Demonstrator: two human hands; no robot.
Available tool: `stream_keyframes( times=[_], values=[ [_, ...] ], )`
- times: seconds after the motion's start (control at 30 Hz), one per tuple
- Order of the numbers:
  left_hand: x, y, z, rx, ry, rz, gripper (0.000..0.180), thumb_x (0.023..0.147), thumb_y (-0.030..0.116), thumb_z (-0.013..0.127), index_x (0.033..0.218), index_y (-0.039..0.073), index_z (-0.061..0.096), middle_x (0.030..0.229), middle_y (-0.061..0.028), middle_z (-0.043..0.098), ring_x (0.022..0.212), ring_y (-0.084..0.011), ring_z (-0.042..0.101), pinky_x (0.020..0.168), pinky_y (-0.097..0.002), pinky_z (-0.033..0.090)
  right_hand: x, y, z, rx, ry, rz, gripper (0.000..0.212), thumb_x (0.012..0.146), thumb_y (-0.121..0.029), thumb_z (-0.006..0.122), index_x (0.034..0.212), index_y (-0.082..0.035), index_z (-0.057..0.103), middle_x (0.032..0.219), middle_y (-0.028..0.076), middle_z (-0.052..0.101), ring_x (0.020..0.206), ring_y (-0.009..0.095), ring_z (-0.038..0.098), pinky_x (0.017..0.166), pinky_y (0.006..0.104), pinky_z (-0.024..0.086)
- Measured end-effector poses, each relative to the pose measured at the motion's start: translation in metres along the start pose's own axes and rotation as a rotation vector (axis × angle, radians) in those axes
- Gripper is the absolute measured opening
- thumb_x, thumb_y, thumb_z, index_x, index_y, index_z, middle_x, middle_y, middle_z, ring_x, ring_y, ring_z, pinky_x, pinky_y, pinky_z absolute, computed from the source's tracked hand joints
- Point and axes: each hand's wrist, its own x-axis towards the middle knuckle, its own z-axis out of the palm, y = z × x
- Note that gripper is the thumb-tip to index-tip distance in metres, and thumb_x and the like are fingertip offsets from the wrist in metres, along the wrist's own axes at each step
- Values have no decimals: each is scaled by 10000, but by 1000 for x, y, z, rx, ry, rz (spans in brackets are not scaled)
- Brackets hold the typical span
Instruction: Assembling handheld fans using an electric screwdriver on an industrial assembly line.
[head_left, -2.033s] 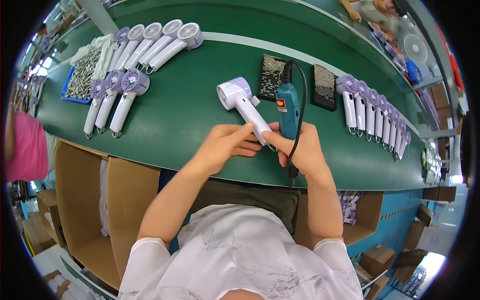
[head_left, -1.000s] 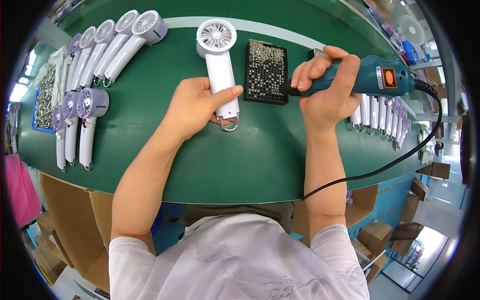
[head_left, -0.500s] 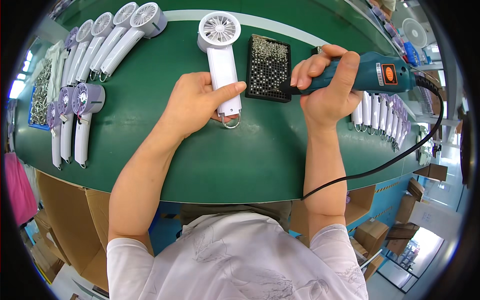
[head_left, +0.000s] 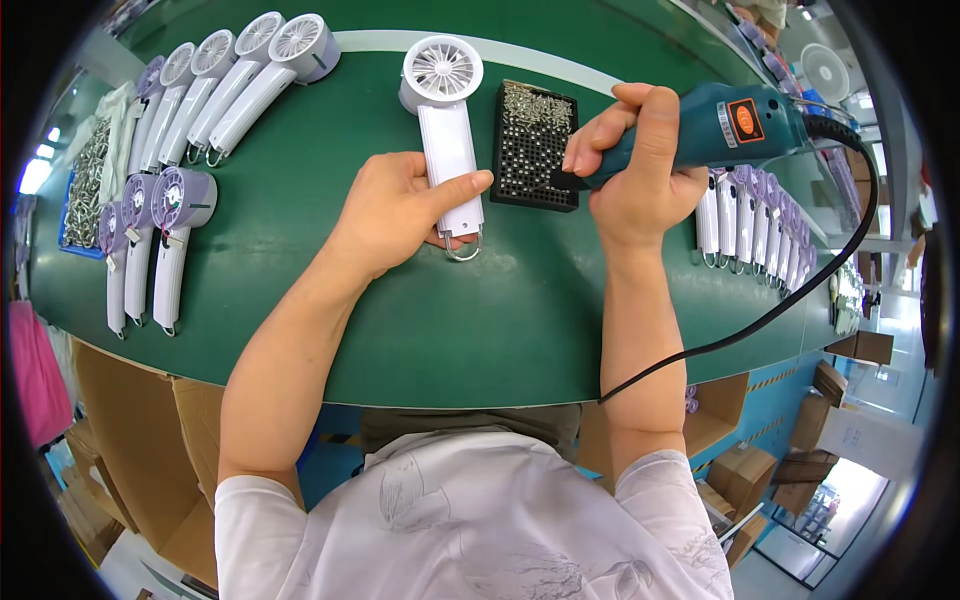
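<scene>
Ideally, with left hand (head_left: 388, 215) clamped on the fan (head_left: 450, 145) left of the tray (head_left: 537, 150), the right hand (head_left: 643, 190), gripping the screwdriver (head_left: 725, 125), aims squarely.

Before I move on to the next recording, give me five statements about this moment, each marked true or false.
1. The left hand holds a white handheld fan. True.
2. The right hand is empty. False: it grips a teal power tool.
3. In this view, the black tray lies between the held fan and the right hand. True.
4. The blue tray of metal pieces is at the right end of the table. False: it is at the left, beside the fans there.
5. The tool's black cord crosses in front of the right forearm in this view. True.
</scene>
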Motion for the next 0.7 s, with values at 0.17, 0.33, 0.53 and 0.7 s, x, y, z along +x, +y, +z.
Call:
stream_keyframes(
  times=[0.17,0.33,0.53,0.7],
  values=[
    [-1,2,0,0,8,2,424,918,307,766,1010,-88,645,827,-127,710,642,-163,701,558,-262,571,0,-6,2,93,62,43,278,1025,-197,604,966,74,614,605,68,599,462,154,574,456,300,487],
    [-3,2,0,-23,8,-3,409,921,300,761,991,-86,645,805,-131,713,619,-161,697,552,-258,565,-5,-23,3,357,12,3,383,1075,-324,482,1062,39,603,656,88,563,467,187,533,439,358,491],
    [2,0,-2,-19,-25,15,394,930,288,752,970,-90,646,786,-137,710,623,-168,700,544,-262,567,-25,-32,11,510,-174,53,659,983,-706,428,1129,-123,699,690,7,578,459,150,480,454,326,423],
    [4,-4,-2,-29,-38,26,402,930,294,750,973,-96,661,805,-145,719,640,-174,706,571,-268,590,-32,-34,13,571,-267,83,578,998,-606,512,1181,-61,573,718,74,594,518,203,550,498,389,499]
  ],
)
